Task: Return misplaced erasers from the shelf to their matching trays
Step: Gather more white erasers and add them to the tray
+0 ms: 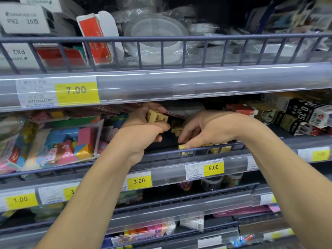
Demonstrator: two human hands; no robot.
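On the middle wire-fronted grey shelf [161,156], left hand [143,128] grips a clutch of small tan block erasers [156,116]; right hand [203,128] pinches one yellow wrapped eraser [182,146] at the rail. Best to gather loose tan ones [177,129] steadily, keeping the bundle tight (slips likely). Count: roughly three or four held, several loose, two hands.

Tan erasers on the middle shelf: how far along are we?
Nothing looks returned yet. The left hand grips a bunch of tan erasers; the right hand touches a yellow eraser by the wire rail. More loose erasers lie between the hands.
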